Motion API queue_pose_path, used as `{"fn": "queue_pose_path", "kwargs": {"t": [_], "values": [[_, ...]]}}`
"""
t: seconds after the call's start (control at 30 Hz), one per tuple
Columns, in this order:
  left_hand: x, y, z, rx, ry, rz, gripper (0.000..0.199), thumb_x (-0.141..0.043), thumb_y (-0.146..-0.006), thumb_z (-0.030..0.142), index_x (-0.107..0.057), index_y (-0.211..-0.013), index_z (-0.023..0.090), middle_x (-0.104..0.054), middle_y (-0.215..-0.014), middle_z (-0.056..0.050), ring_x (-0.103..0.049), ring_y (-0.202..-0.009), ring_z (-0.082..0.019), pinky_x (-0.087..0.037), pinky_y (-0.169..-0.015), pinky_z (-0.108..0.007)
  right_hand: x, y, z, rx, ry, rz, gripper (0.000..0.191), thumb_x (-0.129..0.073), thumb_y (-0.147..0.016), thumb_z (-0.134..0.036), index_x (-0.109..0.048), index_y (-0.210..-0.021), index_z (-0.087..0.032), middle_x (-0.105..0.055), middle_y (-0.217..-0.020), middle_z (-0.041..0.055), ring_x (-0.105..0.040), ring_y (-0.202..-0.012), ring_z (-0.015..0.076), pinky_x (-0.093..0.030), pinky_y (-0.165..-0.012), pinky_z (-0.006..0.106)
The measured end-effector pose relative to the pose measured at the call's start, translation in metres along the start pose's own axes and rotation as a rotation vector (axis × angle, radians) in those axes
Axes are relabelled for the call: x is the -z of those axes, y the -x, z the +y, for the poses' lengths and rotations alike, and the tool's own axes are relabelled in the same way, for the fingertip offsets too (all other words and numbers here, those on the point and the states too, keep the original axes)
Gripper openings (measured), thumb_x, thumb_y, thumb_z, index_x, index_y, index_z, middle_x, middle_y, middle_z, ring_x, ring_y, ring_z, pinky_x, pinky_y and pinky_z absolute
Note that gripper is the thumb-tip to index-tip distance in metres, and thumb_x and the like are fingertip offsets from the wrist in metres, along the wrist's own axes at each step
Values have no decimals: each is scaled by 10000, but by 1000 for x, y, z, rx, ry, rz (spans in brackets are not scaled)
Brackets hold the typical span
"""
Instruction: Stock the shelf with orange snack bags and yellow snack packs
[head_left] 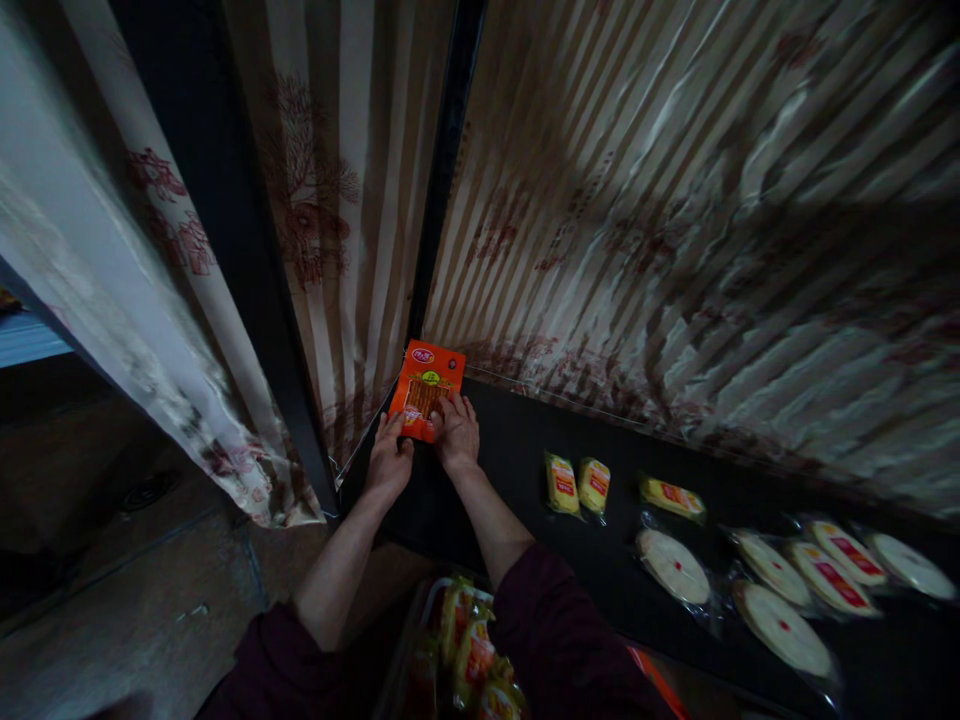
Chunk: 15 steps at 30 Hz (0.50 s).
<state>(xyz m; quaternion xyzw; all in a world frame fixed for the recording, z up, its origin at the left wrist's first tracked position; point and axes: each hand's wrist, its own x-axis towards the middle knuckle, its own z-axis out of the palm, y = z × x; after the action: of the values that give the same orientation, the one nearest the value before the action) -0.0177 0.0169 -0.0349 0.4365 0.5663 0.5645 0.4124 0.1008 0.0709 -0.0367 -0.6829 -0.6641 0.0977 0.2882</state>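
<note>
An orange snack packet (424, 372), with a clear window showing brown strips, lies in the far left corner of the black shelf. My left hand (389, 458) grips its lower left edge with bent fingers. At the lower right edge, my right hand (457, 432) holds it with the fingertips over its front. The fingers cover part of the packet's lower end, and its underside is hidden. To the right of my right hand lie two small yellow wrapped packs (562, 484), side by side.
Another yellow pack (673, 497) and several round pale wrapped packages (673, 566) lie farther right on the black shelf (510, 450). A plastic tub (411, 640) of yellow packs stands below my arms. Printed curtains (570, 200) hang behind, with a dark post (277, 330) at the left.
</note>
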Motion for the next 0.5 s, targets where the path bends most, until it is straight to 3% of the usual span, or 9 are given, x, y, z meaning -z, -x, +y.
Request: {"fn": "queue_pose_path", "kwargs": {"t": [0.23,0.5], "values": [[-1,0,-1,-45,-53,-19,498,-559,-676,19,-663,-1122,216,-554,-1348,-40,-249,-1415,-222,-160,-1185,-394,-2,1,2,-13,-16,-45,411,-431,-897,-222,-534,-1294,-198,-473,-1426,72,-333,-1369,218,-321,-1077,415],[-1,2,0,-97,-49,-21,479,-530,-682,11,-692,-1066,248,-599,-1292,-2,-264,-1409,-211,-157,-1192,-399,2,6,5,23,-72,21,428,-422,-897,-241,-522,-1307,-169,-436,-1448,93,-262,-1401,211,-298,-1106,426]]}}
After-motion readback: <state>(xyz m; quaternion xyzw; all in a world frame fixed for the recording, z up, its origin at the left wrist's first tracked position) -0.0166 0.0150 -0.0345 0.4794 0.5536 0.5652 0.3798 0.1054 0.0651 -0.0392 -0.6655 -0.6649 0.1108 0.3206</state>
